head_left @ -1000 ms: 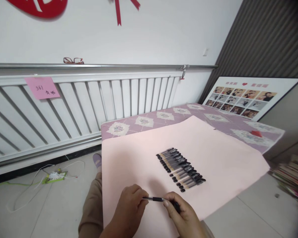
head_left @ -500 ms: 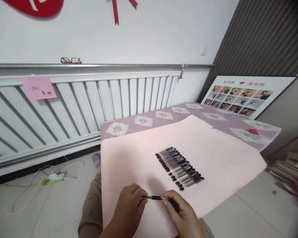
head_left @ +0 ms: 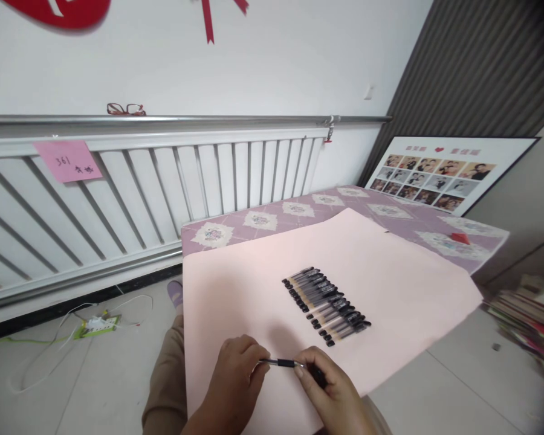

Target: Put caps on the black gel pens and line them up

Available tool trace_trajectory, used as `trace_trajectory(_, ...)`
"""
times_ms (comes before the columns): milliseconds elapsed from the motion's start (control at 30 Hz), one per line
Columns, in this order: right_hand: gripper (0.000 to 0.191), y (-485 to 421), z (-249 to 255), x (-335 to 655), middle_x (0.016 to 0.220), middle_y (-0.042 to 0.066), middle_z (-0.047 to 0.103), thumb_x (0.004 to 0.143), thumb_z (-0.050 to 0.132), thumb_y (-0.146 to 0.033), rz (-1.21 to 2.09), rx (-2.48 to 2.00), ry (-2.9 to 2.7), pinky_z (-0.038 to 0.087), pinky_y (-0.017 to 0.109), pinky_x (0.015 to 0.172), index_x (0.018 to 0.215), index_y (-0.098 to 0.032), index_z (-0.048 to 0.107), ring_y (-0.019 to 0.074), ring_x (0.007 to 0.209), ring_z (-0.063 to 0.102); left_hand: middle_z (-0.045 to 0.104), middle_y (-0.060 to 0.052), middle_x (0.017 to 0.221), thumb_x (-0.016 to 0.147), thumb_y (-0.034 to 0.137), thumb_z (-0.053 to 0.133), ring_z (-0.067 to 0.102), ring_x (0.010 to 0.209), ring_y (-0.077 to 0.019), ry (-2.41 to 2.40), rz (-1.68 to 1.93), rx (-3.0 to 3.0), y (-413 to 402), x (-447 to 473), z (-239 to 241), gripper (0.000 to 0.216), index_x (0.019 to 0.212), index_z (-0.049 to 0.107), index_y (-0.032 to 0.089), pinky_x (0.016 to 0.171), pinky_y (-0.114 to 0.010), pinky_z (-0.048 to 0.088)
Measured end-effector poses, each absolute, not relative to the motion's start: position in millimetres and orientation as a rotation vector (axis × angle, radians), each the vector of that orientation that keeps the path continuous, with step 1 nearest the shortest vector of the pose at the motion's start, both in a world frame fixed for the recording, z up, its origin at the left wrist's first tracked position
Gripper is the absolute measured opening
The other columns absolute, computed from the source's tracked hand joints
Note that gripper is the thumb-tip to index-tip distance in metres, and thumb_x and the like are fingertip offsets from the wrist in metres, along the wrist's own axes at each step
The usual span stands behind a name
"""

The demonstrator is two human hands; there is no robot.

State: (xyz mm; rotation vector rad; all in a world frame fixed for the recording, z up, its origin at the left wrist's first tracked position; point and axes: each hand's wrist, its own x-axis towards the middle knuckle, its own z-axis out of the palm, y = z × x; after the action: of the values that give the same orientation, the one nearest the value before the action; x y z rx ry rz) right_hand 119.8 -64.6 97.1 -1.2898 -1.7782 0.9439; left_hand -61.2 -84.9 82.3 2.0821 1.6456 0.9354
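Note:
Between my two hands lies a pen (head_left: pixel 284 363) with a clear barrel and a black grip, held level over the pink sheet (head_left: pixel 236 290). The fingertips of my left hand (head_left: pixel 238 374) pinch its left end. My right hand (head_left: pixel 329 383) is closed on the metal tip end. A black piece, perhaps a cap, shows inside the curled right fingers, partly hidden. Beyond my hands, a slanting row of several similar pens (head_left: pixel 329 302) with black caps and black ends lies on the sheet.
The sheet covers a table with a purple floral cloth (head_left: pixel 294 208). A white radiator (head_left: pixel 236 175) runs behind it. A photo board (head_left: pixel 430 172) leans at the far right. Stacked papers (head_left: pixel 526 320) stand right of the table; a power strip (head_left: pixel 97 326) lies on the floor at left.
The view has shifted slightly. Both hands keep the same grip on the pen, and the row of pens has not moved on the sheet.

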Motion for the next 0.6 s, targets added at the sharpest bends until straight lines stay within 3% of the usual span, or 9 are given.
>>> trace_trajectory(133,0.024,-65.4,98.4,119.7,0.064,-0.001,0.054,0.081,0.049,-0.038,0.930,-1.313,-1.794,0.043,0.021,0.059,0.066,-0.021,0.056,0.0146,0.062,0.053,0.060,-0.004,0.086,0.078,0.011,0.052,0.054,0.082,-0.0196,1.637,0.944,2.098,-85.1,-60.5,82.6,0.016,0.086,0.061,0.023,0.075,-0.035,0.042)
trace_trajectory(300,0.015,-64.8,97.6,120.0,0.068,-0.001,0.056,0.078,0.053,-0.036,0.932,-1.292,-1.778,0.044,0.022,0.061,0.076,-0.022,0.059,0.0147,0.063,0.053,0.061,-0.004,0.086,0.078,0.011,0.053,0.054,0.082,-0.0195,1.655,0.939,2.100,-85.1,-61.2,84.4,0.016,0.086,0.062,0.023,0.074,-0.035,0.043)
trace_trajectory(467,0.025,-64.5,98.7,119.2,0.064,-0.001,0.053,0.081,0.048,-0.041,0.933,-1.322,-1.795,0.043,0.022,0.059,0.066,-0.022,0.055,0.0149,0.063,0.052,0.060,-0.004,0.085,0.079,0.012,0.052,0.054,0.082,-0.0195,1.646,0.956,2.097,-85.0,-61.8,86.2,0.015,0.085,0.062,0.022,0.075,-0.035,0.042)
trace_trajectory(600,0.021,-63.4,97.8,118.3,0.069,-0.001,0.056,0.079,0.051,-0.041,0.936,-1.300,-1.780,0.044,0.023,0.061,0.075,-0.022,0.057,0.0152,0.065,0.054,0.060,-0.004,0.084,0.078,0.011,0.052,0.054,0.081,-0.0191,1.639,0.949,2.105,-83.9,-62.3,87.4,0.015,0.084,0.061,0.022,0.075,-0.035,0.042)
